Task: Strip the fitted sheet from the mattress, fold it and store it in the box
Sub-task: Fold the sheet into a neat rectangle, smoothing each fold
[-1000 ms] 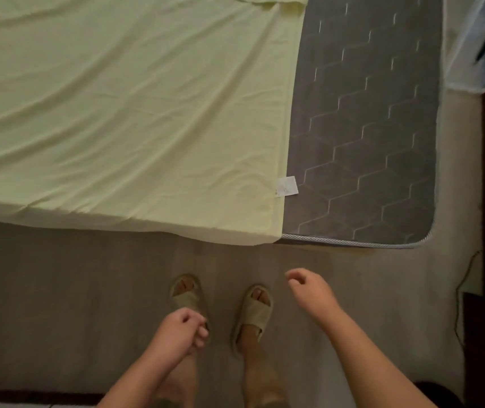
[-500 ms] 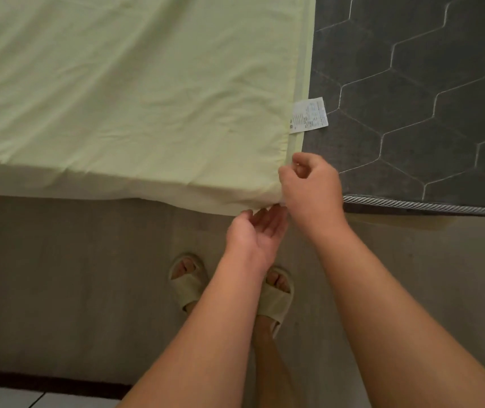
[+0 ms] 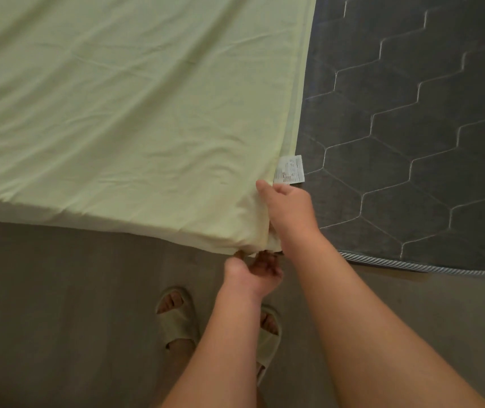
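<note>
Sheet: a pale yellow-green, lightly creased fitted sheet [image 3: 123, 119] covers the left part of the bed and drapes over its near side, its hemmed edge running from the top of the view down to the 2 hands.
Floor: a dull grey-brown floor [image 3: 58, 304] fills the foreground below the bed.
Feet: 2 beige moulded slide sandals [image 3: 176, 319] stand on the floor just in front of the bed, the right one partly hidden by the left forearm.
Left hand: the left hand [image 3: 251, 270] reaches up, palm turned up, from below the sheet's hanging edge. Its fingers curl into the puckered hem and grip it, the fingertips partly hidden by cloth.
Right hand: the right hand [image 3: 289, 212], just above the left, grips the sheet's end edge where it turns over the side, thumb on top of the cloth, fingers hidden behind it.
Hands together: close, 1 above the other, both on the same corner of the sheet.
Label: a small white printed care label [image 3: 290, 169] sticks out from the hem, just above the right hand.
Mattress: a dark grey mattress [image 3: 411, 128] quilted in pale hexagons lies bare to the right, edged along its near side with twisted grey piping [image 3: 397, 265].
</note>
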